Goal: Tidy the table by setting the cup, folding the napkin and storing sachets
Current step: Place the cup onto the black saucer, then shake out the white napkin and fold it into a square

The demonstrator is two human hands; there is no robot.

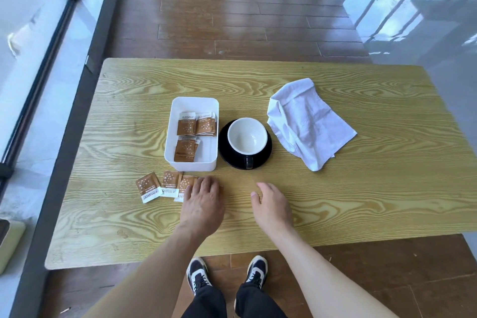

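The left hand [202, 201] lies flat, fingers spread, on top of the loose brown-and-white paper sachets [165, 186] near the front edge of the pale grained wooden table [361, 201]; whether it has pinched any of them I cannot tell, since the fingertips cover them. At least 3 loose sachets show. The right hand [271, 204] rests open and loosely curled on bare wood, holding nothing.

The white rectangular plastic box [192, 100] just behind already holds several sachets. The cup with a white inside and dark handle [247, 137] sits on a black round saucer [263, 160] that looks to touch the box. The crumpled white cloth napkin [307, 121] lies unfolded to the right.

Risks, as I judge them: thin sachets lying flat and overlapped are hard to lift, so a sweep could push 1 off the front edge; a careless reach to the box could nudge the saucer and rattle the cup
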